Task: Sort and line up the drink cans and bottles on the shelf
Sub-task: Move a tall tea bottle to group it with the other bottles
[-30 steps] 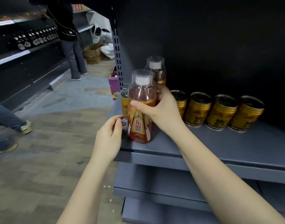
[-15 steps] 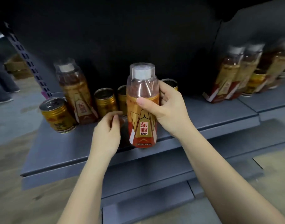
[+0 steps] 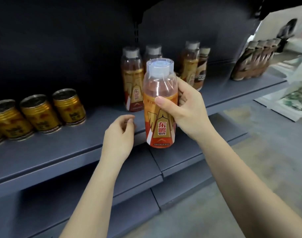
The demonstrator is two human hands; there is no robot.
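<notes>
Grey shelf [image 3: 61, 152]; orange-labelled, clear-capped bottle [image 3: 159, 107].

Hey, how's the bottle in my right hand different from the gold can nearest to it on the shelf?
The held bottle is clear plastic with a white cap under a clear cover; the nearest gold can is opaque metal with a flat lid. The bottle is taller, gripped by the right hand off the shelf; the can stands there untouched. Both are upright with orange-gold colouring.

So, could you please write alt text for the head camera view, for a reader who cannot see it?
The right hand holds an orange-labelled drink bottle upright at the front of a grey shelf; the left hand is empty beside it. Gold cans stand left, similar bottles behind.
</notes>
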